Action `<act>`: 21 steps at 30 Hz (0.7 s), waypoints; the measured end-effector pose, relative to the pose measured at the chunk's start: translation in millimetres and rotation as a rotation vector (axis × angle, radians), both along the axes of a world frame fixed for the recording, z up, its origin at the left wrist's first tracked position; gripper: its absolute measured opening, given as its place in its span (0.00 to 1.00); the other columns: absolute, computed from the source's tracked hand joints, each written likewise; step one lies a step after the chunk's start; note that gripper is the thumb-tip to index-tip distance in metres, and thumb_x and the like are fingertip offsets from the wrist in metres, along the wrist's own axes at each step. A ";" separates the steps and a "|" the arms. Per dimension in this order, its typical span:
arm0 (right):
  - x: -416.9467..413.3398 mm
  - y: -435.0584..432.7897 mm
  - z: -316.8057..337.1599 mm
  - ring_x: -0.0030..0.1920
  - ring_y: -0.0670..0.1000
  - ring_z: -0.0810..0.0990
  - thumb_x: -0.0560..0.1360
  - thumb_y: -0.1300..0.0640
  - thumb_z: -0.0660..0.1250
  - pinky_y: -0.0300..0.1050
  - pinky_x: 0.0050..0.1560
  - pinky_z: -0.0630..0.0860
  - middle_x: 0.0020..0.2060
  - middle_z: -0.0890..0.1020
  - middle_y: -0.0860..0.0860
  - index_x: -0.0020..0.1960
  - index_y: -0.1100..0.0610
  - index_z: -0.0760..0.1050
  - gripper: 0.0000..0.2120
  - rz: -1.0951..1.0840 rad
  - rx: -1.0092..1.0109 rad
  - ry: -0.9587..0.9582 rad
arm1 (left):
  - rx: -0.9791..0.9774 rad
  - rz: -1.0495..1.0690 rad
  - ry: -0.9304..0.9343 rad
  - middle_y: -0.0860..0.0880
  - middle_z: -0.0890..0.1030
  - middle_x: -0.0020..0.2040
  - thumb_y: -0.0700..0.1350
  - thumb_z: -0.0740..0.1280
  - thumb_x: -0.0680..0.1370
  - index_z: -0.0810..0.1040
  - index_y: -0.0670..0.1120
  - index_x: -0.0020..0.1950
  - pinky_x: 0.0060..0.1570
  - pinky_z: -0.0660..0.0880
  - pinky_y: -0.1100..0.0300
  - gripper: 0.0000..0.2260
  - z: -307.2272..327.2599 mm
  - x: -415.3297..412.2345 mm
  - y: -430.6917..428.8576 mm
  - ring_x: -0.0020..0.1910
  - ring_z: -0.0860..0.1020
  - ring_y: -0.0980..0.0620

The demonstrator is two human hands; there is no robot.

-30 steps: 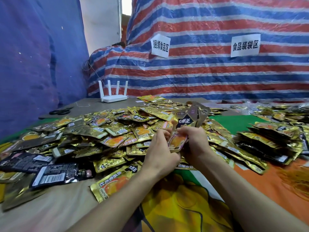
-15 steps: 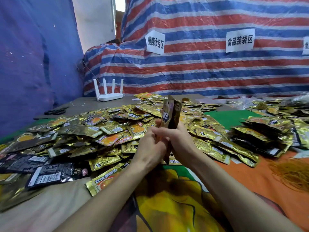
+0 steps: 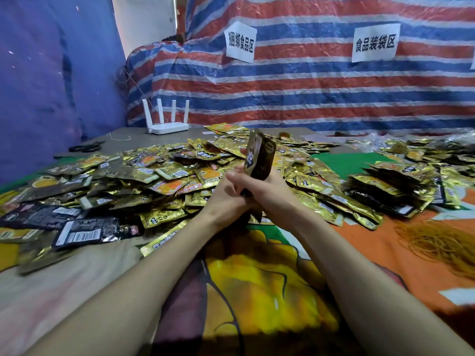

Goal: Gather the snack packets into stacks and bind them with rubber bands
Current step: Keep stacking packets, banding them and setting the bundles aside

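Held stack: a thin stack of snack packets (image 3: 259, 156) stands on edge between your hands, over the near side of the loose heap (image 3: 154, 176).
Left hand: your left hand (image 3: 230, 192) grips the stack's lower part from the left, fingers curled round it and thumb laid up along the side.
Right hand: your right hand (image 3: 276, 188) clasps the same lower part from the right. How its fingertips sit is hidden behind the packets.
Long axis: near vertical. The top half rises free above both hands and a short end pokes out below them.
Rubber bands: a tan tangle (image 3: 442, 242) lies on the orange cloth (image 3: 372, 253), to the right of the grip and nearer you, well apart from it.
Nearer hand: the right. In my judgement the left must hold the stack alone while the right goes for a band.
Look of the stack: glossy dark-brown and gold foil, only a few packets deep. The top edges are splayed, not flush, and no band shows on it.
Risk: slick foil will likely fan or slide once only one hand grips it.
Finished piles: packets (image 3: 385, 183) are heaped at right, beyond the bands.
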State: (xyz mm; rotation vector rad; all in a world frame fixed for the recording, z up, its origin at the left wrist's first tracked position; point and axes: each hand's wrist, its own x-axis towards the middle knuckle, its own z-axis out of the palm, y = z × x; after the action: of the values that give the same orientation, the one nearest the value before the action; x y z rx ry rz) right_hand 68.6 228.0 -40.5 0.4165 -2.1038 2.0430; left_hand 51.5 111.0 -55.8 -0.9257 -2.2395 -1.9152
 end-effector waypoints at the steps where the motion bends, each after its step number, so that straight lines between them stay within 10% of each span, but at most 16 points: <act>1: -0.1 0.5 0.9 0.60 0.48 0.82 0.69 0.52 0.79 0.47 0.64 0.78 0.56 0.84 0.50 0.74 0.52 0.69 0.36 -0.001 0.002 0.030 | 0.062 0.017 -0.020 0.41 0.82 0.52 0.37 0.71 0.68 0.74 0.38 0.62 0.46 0.82 0.53 0.23 3.0 2.0 2.2 0.50 0.82 0.45; 6: 2.6 4.7 -3.5 0.45 0.37 0.83 0.66 0.44 0.76 0.32 0.46 0.79 0.45 0.87 0.41 0.46 0.38 0.82 0.09 0.023 0.179 0.038 | 0.042 -0.015 -0.100 0.45 0.80 0.52 0.42 0.71 0.65 0.64 0.40 0.68 0.45 0.78 0.62 0.33 -3.6 6.6 -1.2 0.48 0.82 0.55; 11: 2.5 3.1 -8.3 0.42 0.45 0.79 0.65 0.36 0.75 0.42 0.47 0.73 0.38 0.80 0.45 0.50 0.56 0.77 0.26 0.017 0.319 0.021 | -0.095 -0.010 -0.085 0.42 0.80 0.53 0.45 0.74 0.65 0.71 0.43 0.62 0.51 0.80 0.50 0.28 -8.8 5.6 -7.7 0.50 0.81 0.48; 17: 5.5 3.3 -8.2 0.49 0.45 0.83 0.64 0.29 0.71 0.43 0.53 0.77 0.47 0.84 0.47 0.55 0.51 0.79 0.31 -0.026 0.368 -0.005 | -0.168 0.031 0.061 0.57 0.78 0.51 0.36 0.78 0.70 0.66 0.50 0.64 0.45 0.74 0.72 0.29 -13.7 3.2 -8.6 0.47 0.79 0.70; 21: 7.8 -1.1 -4.7 0.42 0.40 0.82 0.60 0.29 0.73 0.39 0.47 0.76 0.37 0.82 0.41 0.51 0.51 0.78 0.31 -0.054 0.341 0.065 | -0.064 0.096 0.089 0.49 0.79 0.53 0.47 0.75 0.69 0.70 0.45 0.64 0.45 0.78 0.67 0.26 -5.3 9.0 -8.0 0.48 0.80 0.64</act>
State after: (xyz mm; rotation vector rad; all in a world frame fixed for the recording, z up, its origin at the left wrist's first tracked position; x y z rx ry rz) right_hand 76.5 226.9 -45.1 0.4603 -2.3979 1.6193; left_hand 60.5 103.0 -61.1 -0.8755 -2.2624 -1.7380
